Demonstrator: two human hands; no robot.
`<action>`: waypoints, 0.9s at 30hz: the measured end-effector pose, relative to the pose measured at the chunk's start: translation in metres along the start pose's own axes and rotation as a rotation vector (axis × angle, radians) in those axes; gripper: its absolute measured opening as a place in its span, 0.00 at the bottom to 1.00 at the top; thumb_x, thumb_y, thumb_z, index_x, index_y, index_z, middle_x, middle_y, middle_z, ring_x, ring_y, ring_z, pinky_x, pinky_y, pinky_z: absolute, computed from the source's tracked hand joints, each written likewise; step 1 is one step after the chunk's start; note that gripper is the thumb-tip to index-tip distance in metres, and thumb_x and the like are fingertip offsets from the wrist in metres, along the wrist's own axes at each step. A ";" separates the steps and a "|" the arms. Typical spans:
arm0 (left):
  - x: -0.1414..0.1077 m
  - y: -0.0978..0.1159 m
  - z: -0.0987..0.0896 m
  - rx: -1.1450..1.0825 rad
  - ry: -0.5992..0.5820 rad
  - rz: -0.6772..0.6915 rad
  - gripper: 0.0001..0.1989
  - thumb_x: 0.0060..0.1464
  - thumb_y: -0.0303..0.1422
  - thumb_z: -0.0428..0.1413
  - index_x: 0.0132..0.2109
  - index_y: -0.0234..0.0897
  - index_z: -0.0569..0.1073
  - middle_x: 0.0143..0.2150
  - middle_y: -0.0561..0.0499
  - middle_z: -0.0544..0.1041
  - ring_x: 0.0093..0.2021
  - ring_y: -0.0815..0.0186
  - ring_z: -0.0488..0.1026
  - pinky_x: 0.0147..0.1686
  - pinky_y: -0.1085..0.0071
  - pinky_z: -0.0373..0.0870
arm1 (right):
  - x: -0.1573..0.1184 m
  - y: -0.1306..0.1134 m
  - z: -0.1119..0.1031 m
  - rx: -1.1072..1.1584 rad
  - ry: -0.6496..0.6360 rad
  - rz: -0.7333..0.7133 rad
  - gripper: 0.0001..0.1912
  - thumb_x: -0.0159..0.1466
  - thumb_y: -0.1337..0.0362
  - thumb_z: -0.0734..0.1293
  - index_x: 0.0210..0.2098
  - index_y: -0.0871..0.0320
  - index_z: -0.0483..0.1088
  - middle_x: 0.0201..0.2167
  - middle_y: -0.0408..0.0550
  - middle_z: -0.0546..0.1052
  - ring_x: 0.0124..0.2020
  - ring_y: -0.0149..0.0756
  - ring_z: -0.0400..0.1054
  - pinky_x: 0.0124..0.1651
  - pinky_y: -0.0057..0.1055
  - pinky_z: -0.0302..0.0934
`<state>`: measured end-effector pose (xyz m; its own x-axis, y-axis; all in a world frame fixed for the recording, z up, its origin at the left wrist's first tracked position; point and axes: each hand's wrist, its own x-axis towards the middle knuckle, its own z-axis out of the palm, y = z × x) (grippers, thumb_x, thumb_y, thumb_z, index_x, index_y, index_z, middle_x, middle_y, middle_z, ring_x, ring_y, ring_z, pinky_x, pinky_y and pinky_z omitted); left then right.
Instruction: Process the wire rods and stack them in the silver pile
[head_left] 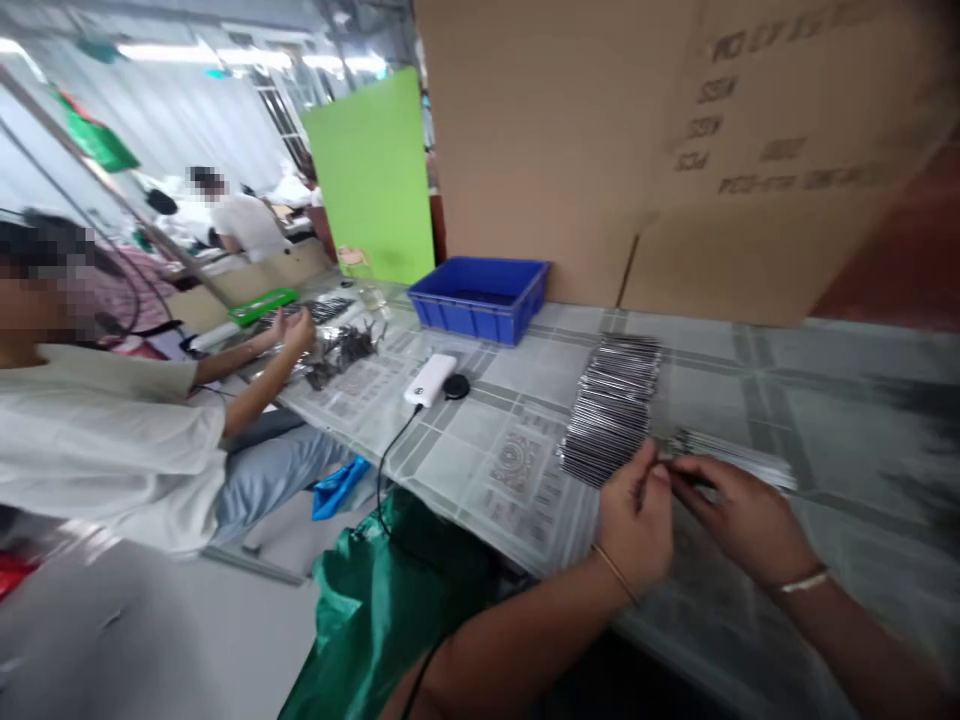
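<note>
My left hand (637, 515) and my right hand (739, 510) meet fingertip to fingertip over the table, at the lower right. The fingers of both are closed in a pinch, and whatever they hold is too small and blurred to name. Just beyond my left hand lies a long row of thin shiny metal pieces (611, 410), packed side by side. Behind my right hand is a smaller bundle of thin silvery rods (735, 455), partly hidden by the fingers.
A blue bin (480, 310) stands near a large cardboard sheet (555, 150). Left of the metal row lie a white power bank (431, 380) with a cable and a black round object (456, 386). A seated person (112, 430) works at the left. Green cloth (375, 600) hangs below the table edge.
</note>
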<state>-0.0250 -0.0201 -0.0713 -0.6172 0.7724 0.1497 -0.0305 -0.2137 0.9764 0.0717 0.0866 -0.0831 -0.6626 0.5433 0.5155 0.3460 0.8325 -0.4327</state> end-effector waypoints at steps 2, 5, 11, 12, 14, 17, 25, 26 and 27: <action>0.013 0.001 -0.012 -0.013 0.056 0.006 0.21 0.64 0.35 0.48 0.60 0.32 0.70 0.62 0.43 0.71 0.63 0.60 0.67 0.65 0.59 0.62 | 0.020 -0.008 0.014 0.042 -0.006 -0.026 0.17 0.68 0.51 0.58 0.39 0.53 0.75 0.35 0.50 0.81 0.33 0.43 0.76 0.35 0.39 0.69; 0.037 0.000 -0.030 0.192 0.070 0.096 0.23 0.65 0.36 0.46 0.64 0.36 0.65 0.64 0.44 0.68 0.64 0.62 0.65 0.64 0.61 0.64 | 0.051 -0.019 0.031 0.091 -0.011 -0.063 0.17 0.68 0.53 0.58 0.40 0.53 0.75 0.37 0.52 0.80 0.36 0.46 0.75 0.38 0.42 0.69; 0.079 -0.007 -0.057 0.747 0.010 0.216 0.29 0.65 0.41 0.45 0.67 0.28 0.59 0.69 0.39 0.60 0.72 0.49 0.46 0.70 0.44 0.42 | 0.095 -0.030 0.064 -0.045 -0.070 0.017 0.16 0.66 0.66 0.58 0.42 0.52 0.77 0.41 0.50 0.78 0.44 0.43 0.70 0.50 0.42 0.64; 0.085 -0.011 -0.059 0.741 0.006 0.208 0.30 0.64 0.41 0.45 0.66 0.26 0.59 0.69 0.36 0.58 0.72 0.47 0.43 0.69 0.41 0.37 | 0.099 -0.029 0.069 -0.076 -0.089 0.057 0.15 0.66 0.67 0.59 0.41 0.52 0.78 0.43 0.50 0.78 0.46 0.43 0.69 0.53 0.42 0.62; 0.094 -0.022 -0.063 0.810 -0.014 0.189 0.30 0.65 0.44 0.44 0.66 0.28 0.59 0.69 0.35 0.58 0.72 0.47 0.44 0.68 0.39 0.38 | 0.102 -0.027 0.078 -0.121 -0.112 0.122 0.13 0.66 0.68 0.61 0.40 0.53 0.78 0.45 0.50 0.77 0.48 0.43 0.68 0.55 0.41 0.61; 0.101 -0.041 -0.066 0.830 -0.068 0.141 0.31 0.65 0.46 0.41 0.66 0.29 0.60 0.68 0.34 0.60 0.71 0.50 0.51 0.68 0.45 0.47 | 0.099 -0.023 0.081 -0.128 -0.104 0.149 0.13 0.66 0.66 0.62 0.46 0.54 0.76 0.48 0.50 0.76 0.52 0.43 0.67 0.57 0.41 0.60; 0.100 -0.059 -0.067 0.619 -0.078 0.172 0.35 0.65 0.51 0.40 0.67 0.28 0.58 0.69 0.34 0.58 0.70 0.56 0.54 0.69 0.55 0.52 | 0.058 -0.010 0.082 0.045 0.109 0.281 0.35 0.69 0.54 0.58 0.70 0.61 0.44 0.70 0.59 0.52 0.71 0.46 0.44 0.70 0.51 0.44; 0.100 -0.059 -0.067 0.616 -0.072 0.174 0.34 0.65 0.50 0.40 0.67 0.29 0.58 0.69 0.35 0.58 0.70 0.56 0.54 0.69 0.54 0.51 | 0.054 -0.012 0.088 0.060 0.069 0.306 0.36 0.70 0.53 0.57 0.70 0.62 0.41 0.71 0.60 0.48 0.72 0.48 0.38 0.70 0.53 0.42; 0.099 -0.060 -0.067 0.612 -0.066 0.177 0.34 0.65 0.50 0.41 0.67 0.29 0.57 0.69 0.35 0.58 0.70 0.56 0.53 0.69 0.53 0.51 | 0.052 -0.015 0.094 0.072 0.025 0.328 0.37 0.70 0.53 0.56 0.71 0.63 0.39 0.72 0.60 0.45 0.73 0.49 0.33 0.70 0.54 0.40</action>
<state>-0.1370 0.0295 -0.1257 -0.5213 0.7963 0.3067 0.5336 0.0237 0.8454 -0.0306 0.0927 -0.1192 -0.5070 0.7842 0.3578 0.4895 0.6036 -0.6293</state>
